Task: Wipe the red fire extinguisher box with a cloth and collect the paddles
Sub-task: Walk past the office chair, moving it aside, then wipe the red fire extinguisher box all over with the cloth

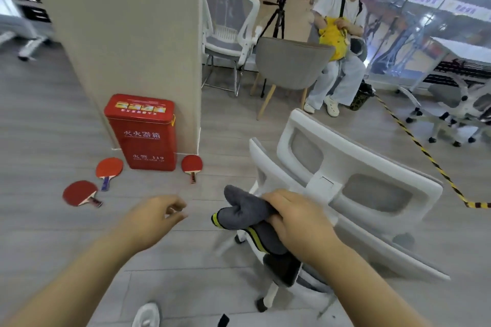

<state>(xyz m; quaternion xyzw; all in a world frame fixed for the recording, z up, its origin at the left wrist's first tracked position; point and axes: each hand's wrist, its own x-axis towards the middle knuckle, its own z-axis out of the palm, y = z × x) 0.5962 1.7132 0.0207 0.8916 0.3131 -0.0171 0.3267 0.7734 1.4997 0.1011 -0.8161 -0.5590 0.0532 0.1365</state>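
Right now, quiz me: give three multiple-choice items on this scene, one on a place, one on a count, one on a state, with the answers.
1. Where does the red box stand?
A. on the white chair
B. on the floor against the pillar
C. on a table

2. How many paddles lie on the floor?
A. one
B. two
C. three

3. What is the right hand doing?
A. holding the grey cloth
B. resting empty
C. gripping a paddle

Answers:
1 B, its back meets the pillar.
2 C, two paddles left of the box, one right.
3 A, its fingers close on the cloth; the left hand is empty.
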